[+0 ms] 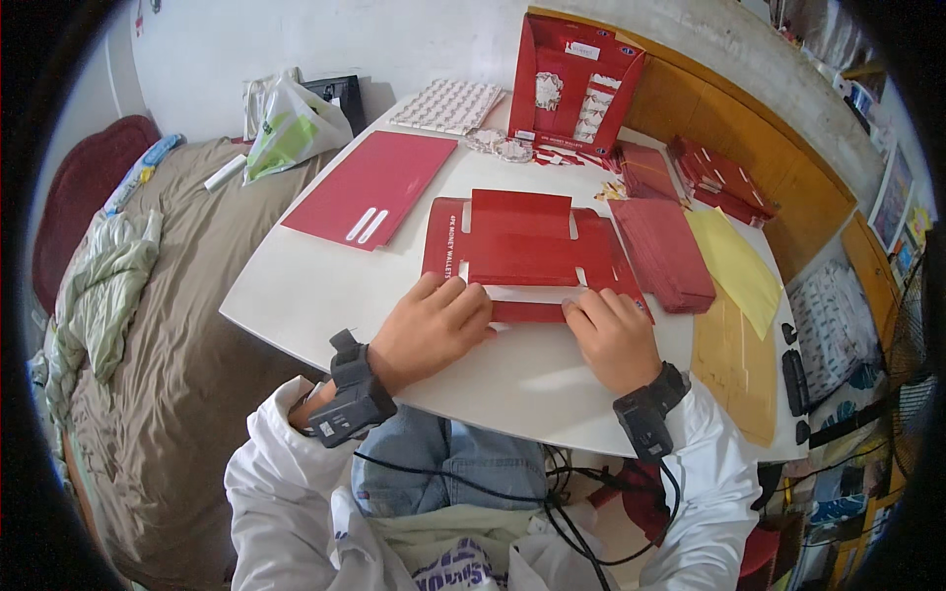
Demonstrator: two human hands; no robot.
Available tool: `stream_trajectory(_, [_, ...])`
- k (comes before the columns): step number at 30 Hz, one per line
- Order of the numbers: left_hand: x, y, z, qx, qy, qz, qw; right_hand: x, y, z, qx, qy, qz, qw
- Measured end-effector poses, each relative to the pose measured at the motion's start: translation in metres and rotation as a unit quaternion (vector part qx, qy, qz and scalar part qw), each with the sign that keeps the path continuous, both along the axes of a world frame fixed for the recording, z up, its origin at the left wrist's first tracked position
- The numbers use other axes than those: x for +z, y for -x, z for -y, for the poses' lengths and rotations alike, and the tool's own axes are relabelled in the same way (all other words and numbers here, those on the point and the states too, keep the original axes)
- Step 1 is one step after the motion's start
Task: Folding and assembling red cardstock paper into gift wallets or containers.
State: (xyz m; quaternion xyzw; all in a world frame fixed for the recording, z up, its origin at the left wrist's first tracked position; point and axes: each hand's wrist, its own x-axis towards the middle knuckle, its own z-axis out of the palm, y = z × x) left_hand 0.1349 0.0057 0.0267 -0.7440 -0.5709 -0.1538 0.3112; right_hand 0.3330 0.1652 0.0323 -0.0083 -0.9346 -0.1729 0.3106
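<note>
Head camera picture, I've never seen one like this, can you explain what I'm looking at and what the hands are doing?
This is one wide fisheye view from a camera worn on a person's head, looking down, so edges bend. The left hand and right hand, each with a black wrist device, press the near flap of a flat red die-cut cardboard sheet on a white table. Nearby lie a stack of red envelopes, a yellow paper sheet, a plain red card and an upright red display box.

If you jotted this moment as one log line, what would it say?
left hand: pressing near flap of flat red card box blank | right hand: pressing same flap | surface: white table | beside: stack of red blanks
</note>
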Motion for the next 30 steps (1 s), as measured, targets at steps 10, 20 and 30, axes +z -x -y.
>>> stream_trajectory(10, [-0.004, 0.004, -0.003, -0.013, -0.013, -0.008, 1.000, 0.000, 0.001, 0.004, -0.020, 0.023, 0.007, 1.000])
stream_trajectory(20, [-0.001, 0.000, 0.002, -0.027, -0.005, -0.004, 1.000, 0.003, 0.002, 0.008, 0.007, 0.084, 0.013, 0.996])
stream_trajectory(30, [0.014, -0.006, 0.007, -0.116, -0.024, 0.071, 0.990, 0.001, -0.004, -0.003, -0.012, 0.141, 0.071, 0.987])
